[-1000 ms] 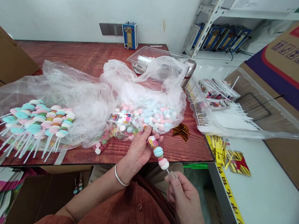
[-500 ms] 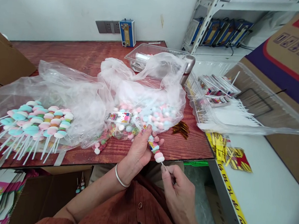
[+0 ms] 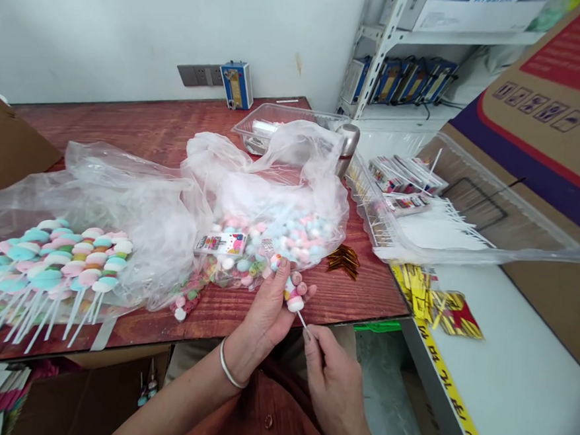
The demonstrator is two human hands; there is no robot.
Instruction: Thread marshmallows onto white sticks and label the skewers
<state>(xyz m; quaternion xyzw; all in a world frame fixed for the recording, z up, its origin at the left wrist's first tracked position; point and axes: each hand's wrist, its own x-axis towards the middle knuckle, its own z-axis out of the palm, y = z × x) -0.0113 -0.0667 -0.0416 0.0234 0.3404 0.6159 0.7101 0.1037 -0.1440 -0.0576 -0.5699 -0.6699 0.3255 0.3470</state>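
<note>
My left hand (image 3: 269,312) is closed around a marshmallow skewer (image 3: 294,304), whose pink and white lower end shows below the fingers. Printed wrapper film seems to cover part of it, though the fingers hide most. Thumb and fingers of my right hand (image 3: 333,370) pinch its white stick (image 3: 301,318) from below. Just beyond my left hand, a clear bag (image 3: 266,202) holds many loose pastel marshmallows (image 3: 309,229). A stack of printed wrappers (image 3: 221,243) rests on that bag. Finished-looking marshmallow skewers (image 3: 61,254) lie heaped at the left on another plastic bag (image 3: 159,235).
Gold twist ties (image 3: 344,261) lie right of the bag. A clear tray (image 3: 531,244) holds white sticks (image 3: 443,227) and wrapper packs (image 3: 407,173). Behind stand a steel flask (image 3: 347,148) and a clear bin (image 3: 257,119). Yellow ties (image 3: 414,289) and a large carton (image 3: 556,110) are at right.
The marshmallows have slid up into my left hand, so fewer show below it and more bare stick is visible. My right hand still pinches the stick. The camera view has tilted slightly.
</note>
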